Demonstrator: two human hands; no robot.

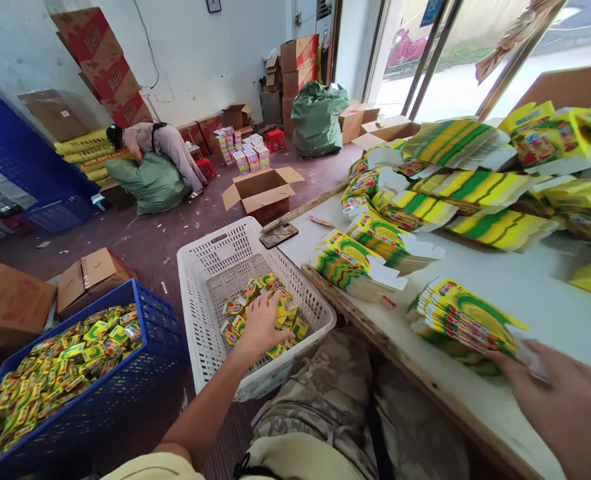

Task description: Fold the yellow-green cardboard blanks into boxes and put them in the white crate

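Observation:
My left hand reaches down into a white plastic basket. Its fingers are spread over a loose pile of small yellow-green packets, and I see nothing gripped in it. On the white tabletop, my right hand closes around the near end of a fanned stack of flat yellow-green cartons. Thumb and fingers are at the white flaps; part of the grip is blurred. Two more carton stacks, a nearer one and one behind it, lie beside it.
Many flat cartons are heaped across the table's far side. A phone lies near the wooden table edge. At left stands a blue crate full of packets. Beyond, a person bends over a green sack near an open box.

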